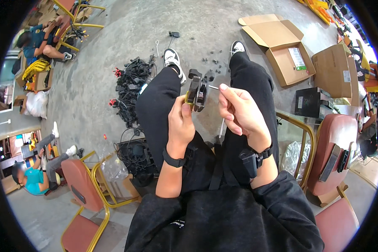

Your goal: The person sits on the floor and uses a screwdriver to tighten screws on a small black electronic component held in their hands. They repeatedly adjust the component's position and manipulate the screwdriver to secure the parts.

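Over my lap, my left hand [181, 122] is closed round a black device [198, 90] with rounded clamp-like parts and a yellow strip on its side. Its exact kind I cannot tell. The fingers of my right hand [242, 107] pinch a thin metal hex key [214, 87]. One end of the key reaches the device's right side, while its other length shows below my fingers. Both wrists wear black straps, the right one with a small black box [249, 163].
On the floor to the left lies a pile of black cabled devices [132, 90]. Small black parts [212, 61] are scattered between my feet. An open cardboard box [283, 59] and a black case [311, 102] sit to the right. Chairs [334, 147] flank me; two people sit at the left.
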A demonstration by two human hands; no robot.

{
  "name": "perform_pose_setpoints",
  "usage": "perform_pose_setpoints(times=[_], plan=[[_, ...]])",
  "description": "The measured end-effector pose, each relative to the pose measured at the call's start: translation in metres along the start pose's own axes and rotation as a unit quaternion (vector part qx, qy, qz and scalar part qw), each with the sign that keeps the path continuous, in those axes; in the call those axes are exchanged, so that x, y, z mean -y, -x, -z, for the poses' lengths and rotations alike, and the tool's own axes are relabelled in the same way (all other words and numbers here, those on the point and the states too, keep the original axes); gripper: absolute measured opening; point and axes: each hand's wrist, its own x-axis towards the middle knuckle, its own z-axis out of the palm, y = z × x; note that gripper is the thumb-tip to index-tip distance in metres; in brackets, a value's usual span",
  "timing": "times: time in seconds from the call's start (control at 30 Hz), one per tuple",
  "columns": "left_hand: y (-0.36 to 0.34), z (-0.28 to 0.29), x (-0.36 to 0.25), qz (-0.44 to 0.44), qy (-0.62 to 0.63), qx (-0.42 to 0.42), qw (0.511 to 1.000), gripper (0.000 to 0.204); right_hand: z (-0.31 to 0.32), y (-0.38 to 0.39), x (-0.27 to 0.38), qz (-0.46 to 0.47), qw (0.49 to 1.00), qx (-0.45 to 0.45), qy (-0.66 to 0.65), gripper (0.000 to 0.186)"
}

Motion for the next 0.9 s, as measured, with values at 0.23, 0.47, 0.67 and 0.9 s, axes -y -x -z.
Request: perform_pose_setpoints(times=[0.23, 0.47, 0.67, 0.9], plan=[[-0.003, -0.001, -0.002, 0.014, 0.018, 0.023, 0.999, 0.061, -0.005, 0.002, -0.002, 0.035, 0.994, -0.052, 0.092, 0.039], [-0.003, 0.001, 0.001, 0.020, 0.013, 0.038, 0.999, 0.061, -0.013, 0.005, -0.004, 0.073, 0.979, -0.104, 0.160, 0.035], [0.002, -0.003, 0.011, 0.054, 0.059, 0.053, 0.995, 0.062, -0.004, -0.004, -0.022, 0.198, 0.919, -0.170, 0.296, 0.022], [-0.010, 0.013, -0.005, 0.111, 0.194, 0.086, 0.971, 0.066, -0.020, -0.004, 0.004, 0.431, 0.755, -0.160, 0.467, 0.012]])
